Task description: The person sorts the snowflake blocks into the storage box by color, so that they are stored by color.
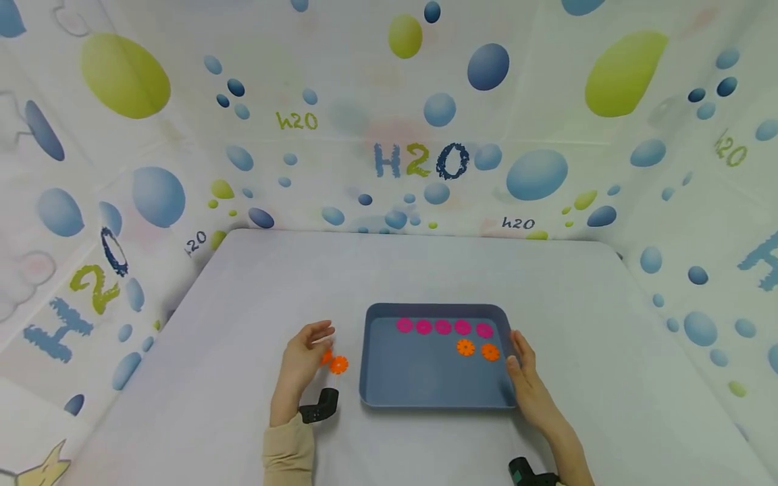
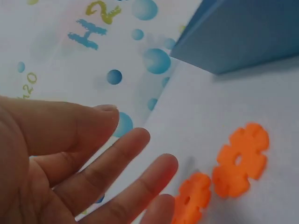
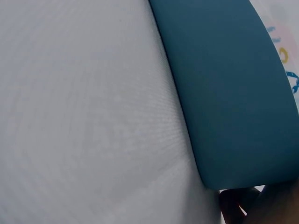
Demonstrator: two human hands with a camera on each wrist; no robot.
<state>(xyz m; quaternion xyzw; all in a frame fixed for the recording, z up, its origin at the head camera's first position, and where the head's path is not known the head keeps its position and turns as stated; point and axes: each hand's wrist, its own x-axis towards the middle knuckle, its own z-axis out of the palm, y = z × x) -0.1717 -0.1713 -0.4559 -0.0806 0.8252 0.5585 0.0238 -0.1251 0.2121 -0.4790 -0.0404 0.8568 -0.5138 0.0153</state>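
My left hand (image 1: 306, 351) is just left of the tray, its fingers relaxed and slightly bent above two orange flower-shaped discs (image 1: 339, 365) on the table. In the left wrist view a gap shows between thumb and fingers, with nothing held; the discs (image 2: 242, 161) lie beside the fingertips. At the tray's right side, my right hand (image 1: 531, 388) holds the edge, thumb over the rim and fingers along the outside. Inside the blue-grey tray (image 1: 419, 381), several magenta discs (image 1: 443, 327) form a row along the back, with two orange discs (image 1: 465, 347) in front at the right.
A white-covered table (image 1: 292, 277) surrounds the tray. Behind and at both sides hangs a white curtain (image 1: 340, 162) with blue and green spots. The tray's outer wall (image 3: 229, 93) fills much of the right wrist view.
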